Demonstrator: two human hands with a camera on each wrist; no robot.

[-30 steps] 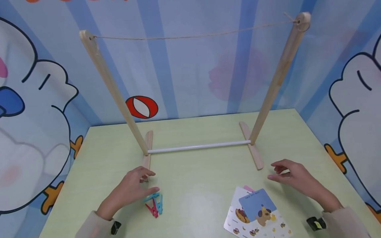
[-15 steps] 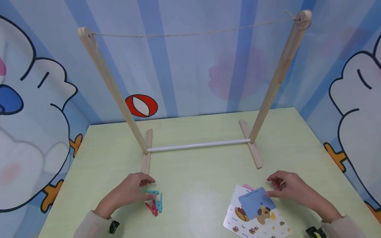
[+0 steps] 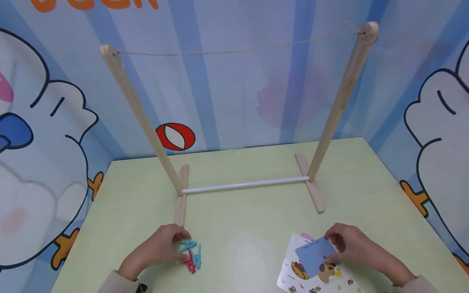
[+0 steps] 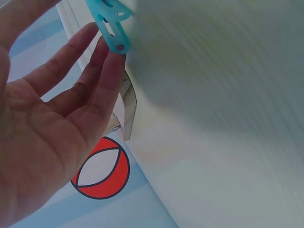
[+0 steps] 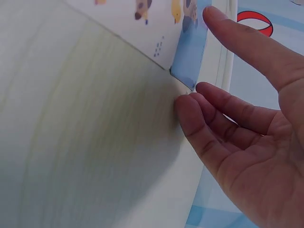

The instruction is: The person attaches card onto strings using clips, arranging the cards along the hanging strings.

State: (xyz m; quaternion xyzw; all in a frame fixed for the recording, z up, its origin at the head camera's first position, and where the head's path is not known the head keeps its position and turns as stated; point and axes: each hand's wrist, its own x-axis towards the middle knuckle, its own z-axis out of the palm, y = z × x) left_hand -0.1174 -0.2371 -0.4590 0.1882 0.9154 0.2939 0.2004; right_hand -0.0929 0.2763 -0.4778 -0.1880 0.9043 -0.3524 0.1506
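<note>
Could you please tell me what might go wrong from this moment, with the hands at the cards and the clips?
The right hand is at the blue card, which overlaps the white card; pulling one could perhaps drag the other along.

The left hand is at a close cluster of clips; it might nudge one away or catch two together.

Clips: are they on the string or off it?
Off: the clips are bunched at the left hand, while the string runs well above, between the posts.
</note>
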